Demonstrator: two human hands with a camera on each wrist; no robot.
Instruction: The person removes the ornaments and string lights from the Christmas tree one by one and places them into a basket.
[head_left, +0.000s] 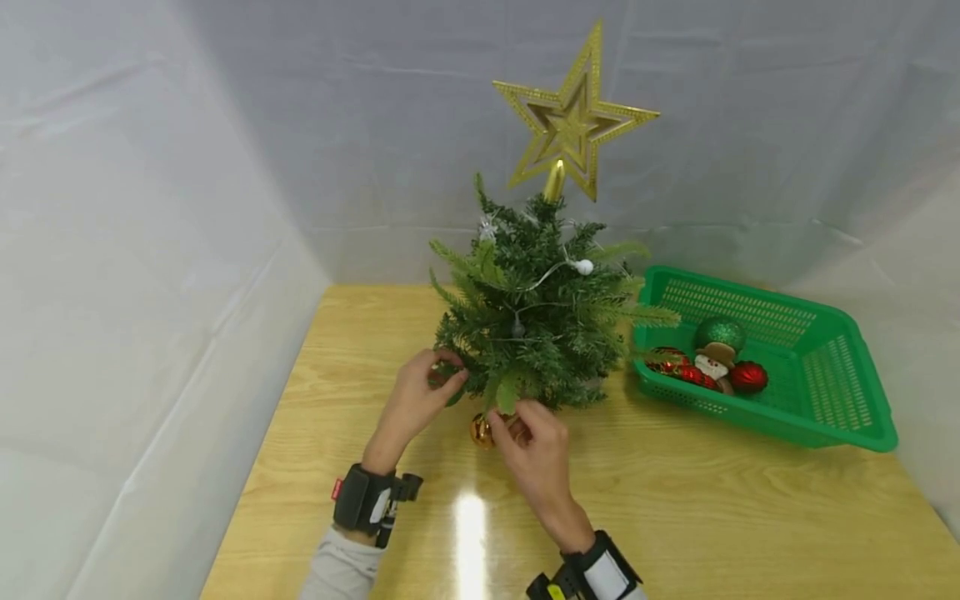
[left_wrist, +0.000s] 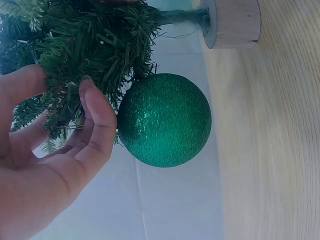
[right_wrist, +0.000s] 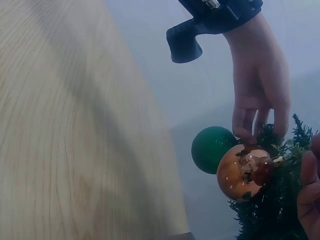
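Observation:
A small artificial Christmas tree (head_left: pixel 555 317) stands upright on the table, topped by a gold star (head_left: pixel 573 125). At its lower left, my left hand (head_left: pixel 423 392) has its fingers and thumb curled round a branch (left_wrist: pixel 65 105). Just beside those fingers hangs a glittery green ball (left_wrist: pixel 165 120), mostly hidden in the head view. My right hand (head_left: pixel 536 450) pinches the light-green tip of a low front branch (head_left: pixel 507 392). Close to its thumb hangs a shiny copper ball (right_wrist: pixel 240 172). Whether the right fingers also hold the ball's string cannot be seen.
To the tree's right, a green plastic basket (head_left: pixel 840 375) holds a green glitter ball (head_left: pixel 720 333), red ornaments (head_left: pixel 748 377) and a figure with a brown hat (head_left: pixel 712 364). A light string with a white bulb (head_left: pixel 583 267) crosses the tree. White sheeting borders the wooden table (head_left: pixel 675 508).

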